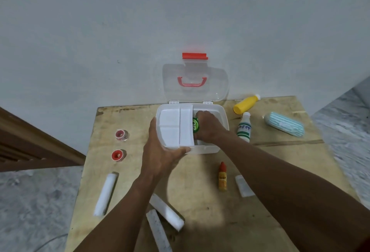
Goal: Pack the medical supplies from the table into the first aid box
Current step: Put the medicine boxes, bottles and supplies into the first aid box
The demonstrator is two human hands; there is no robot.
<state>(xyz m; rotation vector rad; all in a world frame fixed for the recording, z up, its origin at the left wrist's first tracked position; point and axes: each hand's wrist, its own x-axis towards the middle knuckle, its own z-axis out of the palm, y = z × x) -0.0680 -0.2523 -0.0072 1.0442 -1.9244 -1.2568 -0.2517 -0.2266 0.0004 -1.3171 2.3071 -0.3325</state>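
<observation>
Two tape rolls (120, 134), three loose bottles (246, 104) — one box (208, 148)

Your right hand (208, 127) hides most of the green container (195, 125) inside the box (224, 118), so you cannot read its label.

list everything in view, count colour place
table: 1, wood, by wall
first aid box: 1, white, open, table rear
inner tray: 1, white, box's left half
green-labelled container: 1, green, in box
yellow bottle: 1, yellow, right of box
white bottle: 1, white, upright right of box
striped pack: 1, teal, far right
small bottle: 1, red-yellow, before box
flat packet: 1, white, front right
tape rolls: 2, red, left
wrapped rolls: 3, whitish, near edge
left-hand grip: 1, box's front-left corner
right-hand grip: 1, in box, round container
</observation>
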